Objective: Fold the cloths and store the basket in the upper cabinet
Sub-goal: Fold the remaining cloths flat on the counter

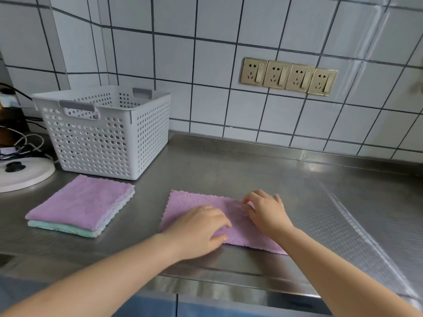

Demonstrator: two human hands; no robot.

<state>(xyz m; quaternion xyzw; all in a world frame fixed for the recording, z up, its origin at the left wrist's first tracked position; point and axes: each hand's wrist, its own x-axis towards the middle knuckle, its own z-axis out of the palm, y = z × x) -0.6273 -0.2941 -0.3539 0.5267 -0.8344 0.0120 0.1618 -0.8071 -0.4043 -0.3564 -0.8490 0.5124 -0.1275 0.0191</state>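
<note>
Left hand (201, 227): fingers relaxed, pressing the cloth (190, 209) flat on the counter (229, 170)
Right hand (266, 212): fingers curled, pinching cloth
Method: align edges, then crease
Stack (80, 205): folded, left
Basket (105, 131): behind stack, by wall

Steel counter (229, 170), white perforated basket (103, 138), folded cloth stack (80, 207), flat purple cloth (196, 200), white round lid (25, 175)
</note>
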